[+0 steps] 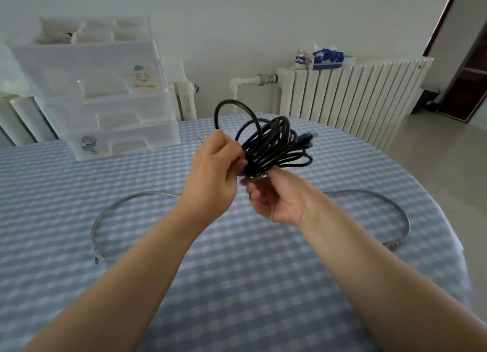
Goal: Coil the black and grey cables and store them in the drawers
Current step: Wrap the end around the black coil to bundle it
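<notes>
Our two bare forearms reach in from the bottom edge over the table, which wears a blue and white checked cloth. Our left hand is raised above the middle of the table, its fingers curled tight round the near side of the black cable. The cable is wound into a loose bundle of loops held in the air, its long axis running from the hands up and away to the right. One wider loop stands up above the left hand, and a plug end sticks out at the far right of the bundle. Our right hand sits just under the bundle, palm up, with the fingers loosely curled and the fingertips touching the lowest loops; we cannot tell whether it truly grips them.

The grey cable lies flat on the cloth in a wide arc from left to right, passing behind our arms, with a plug at each near end. The clear drawers stand at the far left of the table, all closed.
</notes>
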Available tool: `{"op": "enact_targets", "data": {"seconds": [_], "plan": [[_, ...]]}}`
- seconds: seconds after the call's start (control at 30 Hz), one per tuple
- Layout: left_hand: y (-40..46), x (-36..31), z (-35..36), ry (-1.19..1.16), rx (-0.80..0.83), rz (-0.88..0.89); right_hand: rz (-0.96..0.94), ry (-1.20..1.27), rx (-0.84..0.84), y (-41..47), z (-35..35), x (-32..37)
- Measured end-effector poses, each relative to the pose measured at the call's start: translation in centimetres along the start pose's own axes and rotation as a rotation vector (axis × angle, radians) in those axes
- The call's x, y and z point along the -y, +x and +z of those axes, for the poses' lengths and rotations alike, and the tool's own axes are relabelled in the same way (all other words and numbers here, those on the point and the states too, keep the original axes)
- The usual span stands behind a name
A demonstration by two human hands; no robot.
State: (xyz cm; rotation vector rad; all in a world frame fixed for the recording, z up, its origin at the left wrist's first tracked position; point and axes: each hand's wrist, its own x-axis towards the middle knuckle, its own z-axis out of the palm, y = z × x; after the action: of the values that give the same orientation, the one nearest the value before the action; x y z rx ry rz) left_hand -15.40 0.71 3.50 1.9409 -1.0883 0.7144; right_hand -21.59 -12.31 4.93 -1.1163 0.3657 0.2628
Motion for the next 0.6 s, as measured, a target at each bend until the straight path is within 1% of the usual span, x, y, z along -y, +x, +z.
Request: {"op": "enact_targets", "data": {"seconds": [0.07,0.1,0.17,0.23,0.33,0.37,0.4,0.43,0.53,0.6], "plan": [[0.0,-0.2,0.0,0.06,0.039,0.063,0.045,-0.122,-0.058,0.1,-0.3,0.0],[-0.1,-0.4,0.1,0.075,0.053,0.079,0.022,-0.19,-0.076,0.2,-0.5,0.1],[0.0,-0.5,0.2,0.087,0.07,0.057,-0.061,-0.31,-0.09,0.1,-1.0,0.5],[0.1,-0.2,0.2,0.085,0.075,0.002,-0.123,-0.36,-0.021,-0.4,-1.7,1.1],[0.3,0.0,-0.4,0.053,0.074,-0.082,-0.173,-0.336,0.182,-1.3,-2.8,2.0],[0.4,-0.1,-0.6,0.043,0.073,-0.085,-0.201,-0.346,0.212,-1.5,-3.0,2.2],[0.5,-0.3,-0.6,0.033,0.076,-0.078,-0.235,-0.363,0.201,-1.5,-3.1,2.3],[0.4,-0.6,-0.6,0.019,0.088,-0.074,-0.283,-0.396,0.143,-1.4,-3.0,2.3],[0.3,-1.2,-0.5,-0.029,0.12,-0.068,-0.433,-0.57,-0.12,-1.2,-2.2,2.0],[0.3,-1.4,-0.6,-0.002,0.112,-0.026,-0.426,-0.671,-0.218,-1.3,-1.8,1.8]]}}
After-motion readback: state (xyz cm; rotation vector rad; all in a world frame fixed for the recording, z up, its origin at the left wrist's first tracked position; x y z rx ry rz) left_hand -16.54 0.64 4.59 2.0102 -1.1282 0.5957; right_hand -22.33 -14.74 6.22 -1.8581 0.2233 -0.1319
